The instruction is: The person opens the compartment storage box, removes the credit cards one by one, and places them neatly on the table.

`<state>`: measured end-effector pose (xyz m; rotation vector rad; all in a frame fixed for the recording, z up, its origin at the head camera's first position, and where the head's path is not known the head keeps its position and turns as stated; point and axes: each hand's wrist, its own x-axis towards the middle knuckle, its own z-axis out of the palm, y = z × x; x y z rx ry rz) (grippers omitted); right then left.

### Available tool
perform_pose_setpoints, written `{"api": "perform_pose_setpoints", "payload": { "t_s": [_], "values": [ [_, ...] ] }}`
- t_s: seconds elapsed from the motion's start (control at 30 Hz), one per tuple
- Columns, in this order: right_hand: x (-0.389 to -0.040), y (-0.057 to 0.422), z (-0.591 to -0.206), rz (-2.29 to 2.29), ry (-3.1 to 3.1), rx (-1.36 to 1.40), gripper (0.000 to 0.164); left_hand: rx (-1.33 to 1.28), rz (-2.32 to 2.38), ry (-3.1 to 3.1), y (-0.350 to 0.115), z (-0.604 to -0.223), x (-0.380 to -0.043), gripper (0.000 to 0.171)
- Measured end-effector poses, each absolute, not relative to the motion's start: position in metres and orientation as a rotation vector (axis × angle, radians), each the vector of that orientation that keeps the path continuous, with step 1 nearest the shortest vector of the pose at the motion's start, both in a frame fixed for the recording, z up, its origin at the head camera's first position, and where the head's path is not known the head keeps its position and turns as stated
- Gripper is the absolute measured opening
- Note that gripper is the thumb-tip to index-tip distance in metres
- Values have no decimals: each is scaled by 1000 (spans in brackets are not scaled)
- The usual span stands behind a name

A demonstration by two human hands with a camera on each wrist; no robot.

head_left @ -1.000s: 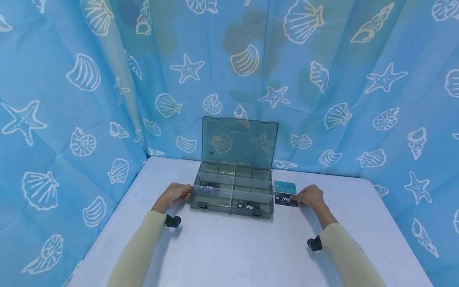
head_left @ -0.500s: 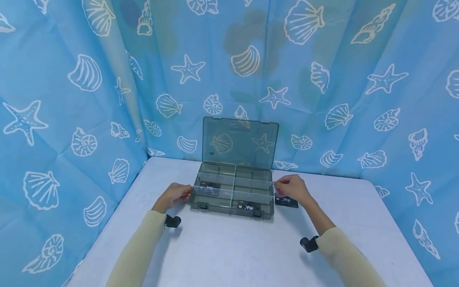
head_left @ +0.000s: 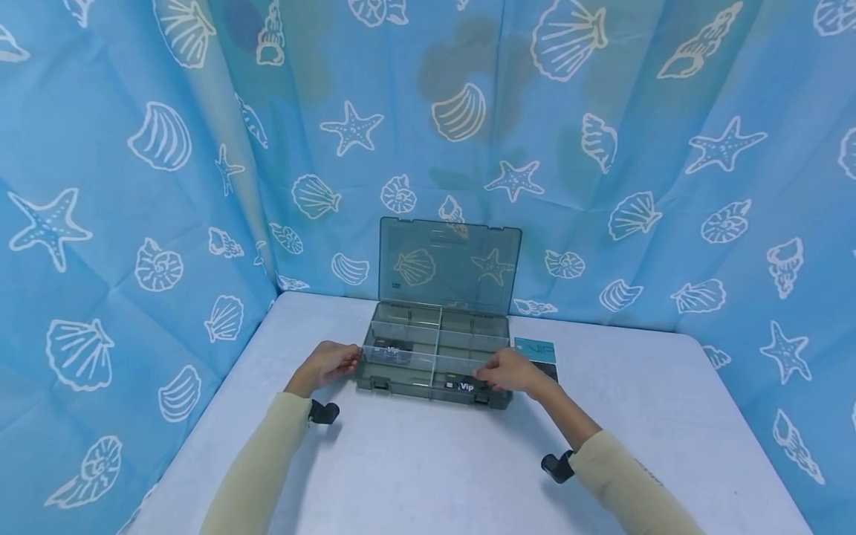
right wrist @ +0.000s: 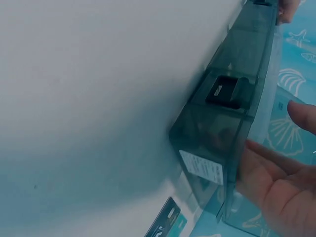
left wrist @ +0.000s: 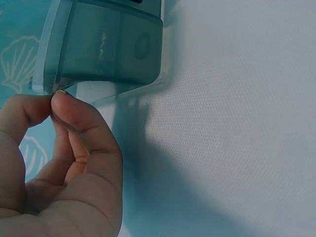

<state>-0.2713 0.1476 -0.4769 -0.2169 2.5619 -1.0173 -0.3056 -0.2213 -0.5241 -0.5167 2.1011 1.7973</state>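
Looks like a curtained-off filming spot: blue shell-print curtain (head_left: 401,96) L, far & R, hung close round a wht table (head_left: 428,468), plus worn blk cams (head_left: 324,413). Can't tell if home, lab or office.

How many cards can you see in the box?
2: the middle left card and the front right card, by the right hand. More may be hidden underneath.

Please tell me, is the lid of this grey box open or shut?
Open. In the head view, the lid stands raised at the back of the box, leaving the compartments uncovered.
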Motion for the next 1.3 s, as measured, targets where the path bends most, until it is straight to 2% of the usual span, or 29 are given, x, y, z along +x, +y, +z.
{"api": "perform_pose_setpoints", "payload": {
  "t_s": [0.37,1.0,1.3],
  "values": [
    [-266,140,-479,-989,2573,-188,40,-537,1795,2096,-221,-525,-307,21],
    [-261,138,-492,-1556,2214,-1,46,-538,1809,2087,-225,-530,-308,26],
    [-262,132,-492,-1717,2010,117,73,-550,1811,2088,-223,-528,-307,26]
  ]
}}
